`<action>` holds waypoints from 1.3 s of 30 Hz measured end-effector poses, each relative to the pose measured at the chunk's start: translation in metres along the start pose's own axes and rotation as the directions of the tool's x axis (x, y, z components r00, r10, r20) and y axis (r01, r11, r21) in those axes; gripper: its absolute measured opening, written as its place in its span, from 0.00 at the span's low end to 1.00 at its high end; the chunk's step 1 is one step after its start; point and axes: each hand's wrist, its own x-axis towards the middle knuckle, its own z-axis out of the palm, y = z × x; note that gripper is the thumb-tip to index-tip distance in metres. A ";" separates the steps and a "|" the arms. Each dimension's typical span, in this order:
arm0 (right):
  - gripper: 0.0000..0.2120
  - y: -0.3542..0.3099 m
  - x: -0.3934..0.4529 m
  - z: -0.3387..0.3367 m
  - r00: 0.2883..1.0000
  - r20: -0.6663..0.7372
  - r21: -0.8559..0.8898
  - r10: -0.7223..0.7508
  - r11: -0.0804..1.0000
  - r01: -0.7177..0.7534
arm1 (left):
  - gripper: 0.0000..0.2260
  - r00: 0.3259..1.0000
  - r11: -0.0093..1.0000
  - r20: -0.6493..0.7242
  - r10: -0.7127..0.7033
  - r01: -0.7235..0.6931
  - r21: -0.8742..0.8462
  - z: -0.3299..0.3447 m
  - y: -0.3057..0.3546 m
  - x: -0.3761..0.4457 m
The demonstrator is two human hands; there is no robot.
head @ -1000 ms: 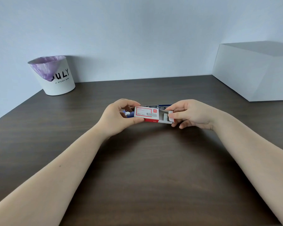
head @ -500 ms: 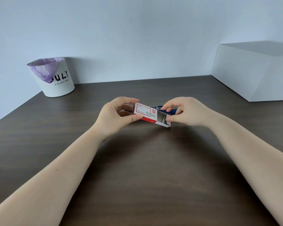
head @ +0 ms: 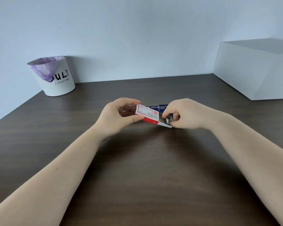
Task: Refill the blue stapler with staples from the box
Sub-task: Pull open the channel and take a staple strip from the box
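Note:
A small red and white staple box (head: 148, 113) is held above the dark table, tilted down to the right, its inner tray slid out at the right end. My left hand (head: 119, 117) pinches the box's left end between thumb and fingers. My right hand (head: 185, 114) has its fingertips in the open tray end, pinched on a shiny strip of staples (head: 168, 120). The blue stapler (head: 158, 106) lies on the table just behind the box, mostly hidden by box and hands; its metal magazine shows.
A white bin (head: 55, 77) with a purple liner stands at the back left by the wall. A large white box (head: 255, 70) sits at the back right. The dark wood table (head: 137, 168) stretches toward me between my forearms.
The box has tilted further down to the right, and its tray is slid out. My right fingers have moved into the open end and closed on staples.

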 end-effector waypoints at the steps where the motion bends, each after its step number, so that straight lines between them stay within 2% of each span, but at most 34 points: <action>1: 0.13 -0.001 0.001 0.000 1.000 0.003 -0.036 -0.023 0.999 0.023 | 0.16 1.000 1.000 0.000 -0.003 0.003 0.002 0.000 0.000 0.000; 10: 0.09 0.007 0.003 0.003 0.995 -0.001 -0.017 -0.100 0.995 0.100 | 0.15 0.999 0.998 0.013 -0.053 0.053 -0.019 0.001 -0.005 0.000; 15: 0.09 0.007 0.006 0.006 0.992 -0.010 -0.114 -0.124 0.986 0.122 | 0.15 0.998 0.998 0.021 -0.065 0.065 -0.004 0.000 -0.007 0.001; 20: 0.09 0.007 0.010 0.008 0.989 0.005 -0.133 -0.146 0.980 0.145 | 0.15 0.995 0.995 0.022 -0.093 0.092 0.028 -0.001 -0.010 0.002; 26: 0.03 0.013 0.012 0.012 0.992 -0.023 0.079 -0.122 0.989 0.124 | 0.14 0.995 0.995 0.012 -0.103 0.103 0.017 -0.002 -0.011 0.002; 28: 0.02 0.015 0.010 0.007 0.990 -0.107 0.175 -0.090 0.979 0.108 | 0.13 0.993 0.993 0.012 -0.115 0.115 0.012 -0.002 -0.011 0.002; 31: 0.05 0.019 0.005 -0.005 0.954 -0.280 0.323 0.109 0.946 -0.013 | 0.15 0.991 0.991 0.017 -0.132 0.132 0.022 -0.003 -0.011 0.002; 32: 0.05 0.020 0.002 -0.008 0.942 -0.277 0.388 0.188 0.919 -0.070 | 0.15 0.991 0.991 0.021 -0.134 0.133 0.031 -0.003 -0.011 0.002; 34: 0.05 0.023 -0.002 -0.007 0.950 -0.142 0.486 0.277 0.856 -0.177 | 0.15 0.991 0.991 0.038 -0.129 0.128 0.048 -0.002 -0.008 0.001; 37: 0.07 0.020 -0.003 0.000 0.959 0.071 0.589 0.276 0.764 -0.263 | 0.15 0.991 0.989 0.051 -0.125 0.121 0.086 -0.001 -0.007 0.000; 39: 0.07 0.017 -0.001 0.004 0.958 0.117 0.672 0.264 0.689 -0.272 | 0.16 0.990 0.986 0.057 -0.126 0.119 0.114 -0.003 -0.007 0.000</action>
